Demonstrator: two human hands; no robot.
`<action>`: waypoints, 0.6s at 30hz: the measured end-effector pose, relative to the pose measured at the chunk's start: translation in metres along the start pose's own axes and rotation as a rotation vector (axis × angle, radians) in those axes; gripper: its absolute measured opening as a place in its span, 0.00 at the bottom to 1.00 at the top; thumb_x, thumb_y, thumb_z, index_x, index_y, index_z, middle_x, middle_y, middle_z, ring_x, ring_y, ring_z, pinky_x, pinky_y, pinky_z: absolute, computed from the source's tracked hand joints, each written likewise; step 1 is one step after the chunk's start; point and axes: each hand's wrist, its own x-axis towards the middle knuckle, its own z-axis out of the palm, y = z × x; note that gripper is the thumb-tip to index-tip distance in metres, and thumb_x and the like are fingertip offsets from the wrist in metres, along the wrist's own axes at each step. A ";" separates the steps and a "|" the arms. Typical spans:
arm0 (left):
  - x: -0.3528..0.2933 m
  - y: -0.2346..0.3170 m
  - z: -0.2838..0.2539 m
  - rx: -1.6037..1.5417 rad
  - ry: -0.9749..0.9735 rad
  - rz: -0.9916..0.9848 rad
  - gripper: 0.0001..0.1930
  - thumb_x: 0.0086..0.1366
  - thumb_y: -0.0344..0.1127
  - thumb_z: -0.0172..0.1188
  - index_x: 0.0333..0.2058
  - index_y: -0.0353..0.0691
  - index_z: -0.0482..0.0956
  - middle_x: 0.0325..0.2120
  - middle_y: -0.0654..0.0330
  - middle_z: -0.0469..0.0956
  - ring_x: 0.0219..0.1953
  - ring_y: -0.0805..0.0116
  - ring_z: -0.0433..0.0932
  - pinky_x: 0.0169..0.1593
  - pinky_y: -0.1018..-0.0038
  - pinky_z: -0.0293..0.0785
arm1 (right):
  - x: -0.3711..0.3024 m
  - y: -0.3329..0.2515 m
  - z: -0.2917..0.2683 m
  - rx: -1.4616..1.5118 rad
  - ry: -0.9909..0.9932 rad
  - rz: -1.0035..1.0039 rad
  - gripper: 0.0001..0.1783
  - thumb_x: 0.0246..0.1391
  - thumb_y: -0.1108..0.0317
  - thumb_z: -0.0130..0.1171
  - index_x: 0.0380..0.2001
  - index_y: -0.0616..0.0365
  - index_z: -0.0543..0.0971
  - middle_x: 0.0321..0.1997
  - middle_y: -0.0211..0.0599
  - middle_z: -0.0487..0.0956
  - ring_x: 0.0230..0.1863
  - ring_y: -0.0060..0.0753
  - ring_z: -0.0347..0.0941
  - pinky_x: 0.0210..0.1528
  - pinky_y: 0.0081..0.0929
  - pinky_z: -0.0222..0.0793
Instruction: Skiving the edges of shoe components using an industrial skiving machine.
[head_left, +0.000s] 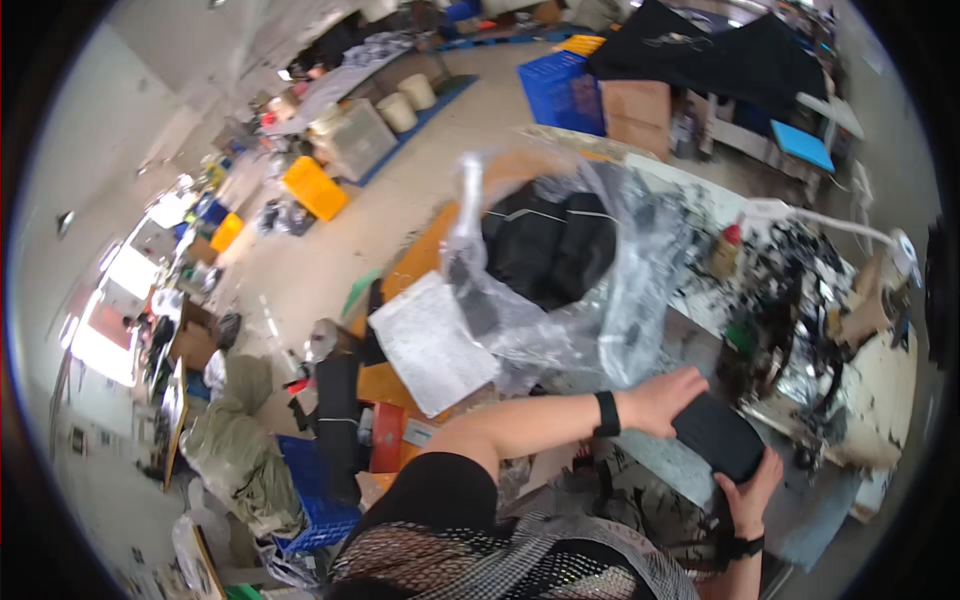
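A black, flat, rounded rectangular piece [718, 435] lies between my two hands over a grey board on the worktable; I cannot make out exactly what kind of thing it is. My left hand [665, 400] grips its upper left end, fingers closed along the edge. At the lower right end my right hand [750, 495] holds it, thumb toward me. Beyond my left arm a clear plastic bag [630, 300] stands wide open, with black pieces with pale stripes [550, 240] inside. Beside the bag lies a white sheet [430, 345].
Right of my hands, black scraps [785, 290] litter the white table around a red-capped bottle [727, 250] and a white lamp arm [830, 218]. A blue crate [312, 490] sits at lower left. Farther off are a blue bin [560, 92], a cardboard box [637, 115] and a yellow crate [315, 188].
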 end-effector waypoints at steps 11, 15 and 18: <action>0.075 -0.016 -0.055 -0.278 -0.637 -0.732 0.35 0.49 0.58 0.71 0.47 0.34 0.80 0.47 0.52 0.79 0.52 0.59 0.75 0.52 0.68 0.70 | 0.084 0.025 -0.048 0.621 -0.597 0.440 0.39 0.42 0.41 0.71 0.45 0.67 0.79 0.41 0.44 0.81 0.45 0.33 0.75 0.47 0.29 0.70; 0.061 0.015 -0.052 0.334 -0.315 -0.336 0.34 0.49 0.57 0.70 0.48 0.37 0.79 0.48 0.46 0.74 0.57 0.50 0.70 0.59 0.62 0.66 | 0.065 0.012 -0.054 0.340 -0.289 0.193 0.36 0.42 0.43 0.72 0.44 0.64 0.79 0.40 0.46 0.78 0.40 0.40 0.75 0.40 0.32 0.72; 0.043 0.032 -0.023 0.272 -0.180 0.154 0.46 0.44 0.54 0.73 0.59 0.38 0.67 0.57 0.45 0.65 0.64 0.46 0.59 0.66 0.51 0.54 | 0.048 -0.011 -0.065 0.254 -0.124 -0.072 0.38 0.35 0.47 0.76 0.45 0.61 0.76 0.43 0.45 0.75 0.46 0.48 0.71 0.48 0.38 0.68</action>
